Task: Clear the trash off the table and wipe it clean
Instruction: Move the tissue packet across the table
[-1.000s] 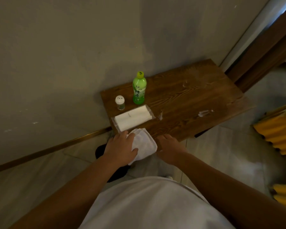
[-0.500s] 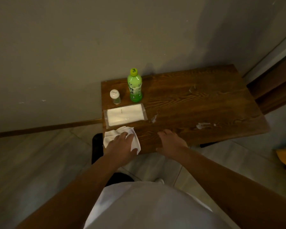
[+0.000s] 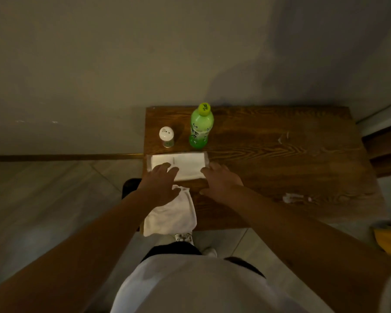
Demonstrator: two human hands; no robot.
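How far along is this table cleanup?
Barely begun. Done: a white cloth lies ready at the table's near edge. In hand: both hands, left and right, spread open at the tissue pack. Left: scraps and smears, bottle, shaker, wiping.

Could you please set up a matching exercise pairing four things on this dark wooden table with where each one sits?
Things:
1. green plastic bottle
2. small white-capped shaker
3. white folded cloth
4. crumpled clear wrapper scrap

Places:
A. hanging over the near edge
B. right part, near the front
C. far left corner
D. back, right of the shaker

Pairs: 1-D, 2-C, 3-A, 4-B
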